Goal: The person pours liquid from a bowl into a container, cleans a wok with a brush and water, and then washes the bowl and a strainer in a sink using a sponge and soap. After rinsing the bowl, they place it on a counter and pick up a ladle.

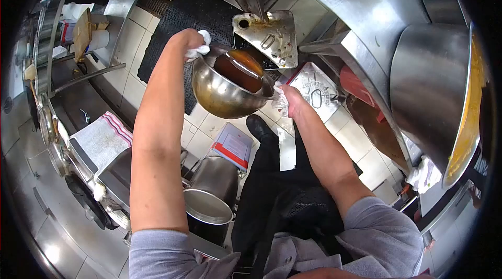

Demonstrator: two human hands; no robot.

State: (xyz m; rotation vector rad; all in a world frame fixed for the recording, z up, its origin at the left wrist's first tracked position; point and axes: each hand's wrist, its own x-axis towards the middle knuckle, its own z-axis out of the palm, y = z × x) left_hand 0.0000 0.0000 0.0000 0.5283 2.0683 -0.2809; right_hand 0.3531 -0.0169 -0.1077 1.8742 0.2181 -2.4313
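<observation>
Between my hands hangs a large round metal bowl [219, 93], tilted, with dark brown liquid [238, 72] inside lying close to its far rim. My left hand [189, 43] grips the bowl's rim at the upper left through a white cloth [201, 44]. On the opposite side, my right hand [293, 100] is closed round the rim with another white cloth [281, 102]. Just beyond the bowl is a square metal tin [277, 49] with a round hole in its stained top. A second metal tin [320, 90] is near my right hand.
A tall metal pot [212, 174] stands at lower left beside a tin with a red stripe [230, 145]. Black matting [196, 15] covers part of the tiled floor. At right, a big pot [429, 85] rests by the steel counter [361, 4]. A striped towel [102, 140] lies left.
</observation>
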